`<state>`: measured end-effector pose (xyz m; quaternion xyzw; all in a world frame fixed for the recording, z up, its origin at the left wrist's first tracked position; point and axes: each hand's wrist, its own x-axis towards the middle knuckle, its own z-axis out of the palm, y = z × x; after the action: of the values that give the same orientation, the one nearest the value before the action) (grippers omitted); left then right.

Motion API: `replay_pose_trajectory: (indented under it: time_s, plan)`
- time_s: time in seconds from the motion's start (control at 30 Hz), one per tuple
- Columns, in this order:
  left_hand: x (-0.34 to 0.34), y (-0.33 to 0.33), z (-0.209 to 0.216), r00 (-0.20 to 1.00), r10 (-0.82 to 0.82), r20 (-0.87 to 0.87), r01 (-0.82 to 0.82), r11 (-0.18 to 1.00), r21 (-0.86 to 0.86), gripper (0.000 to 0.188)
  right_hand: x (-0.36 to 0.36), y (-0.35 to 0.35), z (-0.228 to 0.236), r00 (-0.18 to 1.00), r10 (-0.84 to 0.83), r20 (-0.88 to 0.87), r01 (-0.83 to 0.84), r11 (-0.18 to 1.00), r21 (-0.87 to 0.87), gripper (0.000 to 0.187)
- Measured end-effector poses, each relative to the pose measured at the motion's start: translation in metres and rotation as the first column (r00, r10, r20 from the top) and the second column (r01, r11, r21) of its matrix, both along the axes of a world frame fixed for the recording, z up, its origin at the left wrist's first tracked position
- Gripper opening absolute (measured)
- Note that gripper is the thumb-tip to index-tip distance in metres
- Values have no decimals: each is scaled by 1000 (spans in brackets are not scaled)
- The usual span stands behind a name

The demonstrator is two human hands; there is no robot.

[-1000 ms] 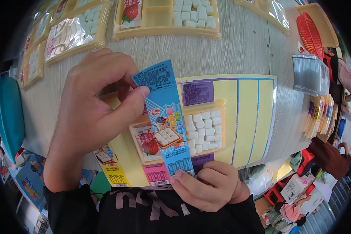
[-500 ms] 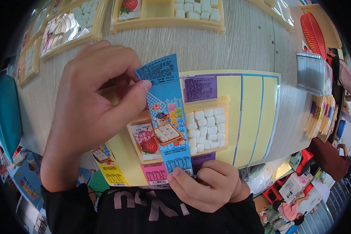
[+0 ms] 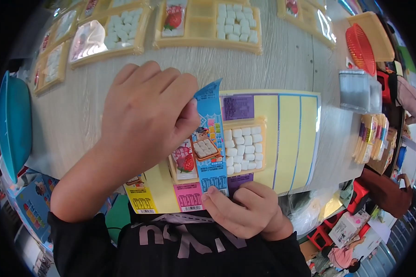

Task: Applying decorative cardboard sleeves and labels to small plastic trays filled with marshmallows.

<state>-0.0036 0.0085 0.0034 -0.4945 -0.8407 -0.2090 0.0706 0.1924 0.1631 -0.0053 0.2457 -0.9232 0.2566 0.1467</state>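
A blue printed label strip [image 3: 212, 167] lies across a cream plastic tray [image 3: 267, 134], between its strawberry sachet [image 3: 185, 159] and its compartment of white marshmallows [image 3: 243, 147]. My left hand [image 3: 148, 115], back upward, is closed at the strip's upper left edge; its fingertips are mostly hidden. The strip's top end curls up beside it. At the strip's lower end, my right hand [image 3: 247, 210] pinches it near the edge of the sheet. Under the tray is a pale yellow backing sheet [image 3: 289, 134] bearing purple, pink [image 3: 189, 197] and yellow [image 3: 142, 198] labels.
Several filled trays [image 3: 208, 41] stand along the far side of the table. At left is a teal basin [image 3: 14, 127]. On the right sit a red basket [image 3: 359, 48], a stack of clear packets [image 3: 360, 90] and bundled wrapped sticks [image 3: 371, 138]. Another person's arm shows beyond.
My left hand has moved right and rolled over, covering the strip's upper left side. The strip's top end now curls up and is narrower in view. My right hand stays at the lower end.
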Motion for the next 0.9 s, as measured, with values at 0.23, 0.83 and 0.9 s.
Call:
replay_pose_trajectory:
  time_s: [0.23, 0.83, 0.9]
  plan:
    - [0, -5, 2, 999, -13, -50, 16, 998, 55, 19, -3, -5, 13, 997, -25, 76, 23, 999, 29, 31]
    - [8, -5, 2, 984, -75, -161, 81, 996, 35, 15, -49, 47, 65, 938, -35, 345, -40, 977, 208, 43]
    - [7, -4, 4, 977, -89, -195, 101, 994, 50, 15, -52, 50, 62, 947, -42, 319, -34, 973, 228, 42]
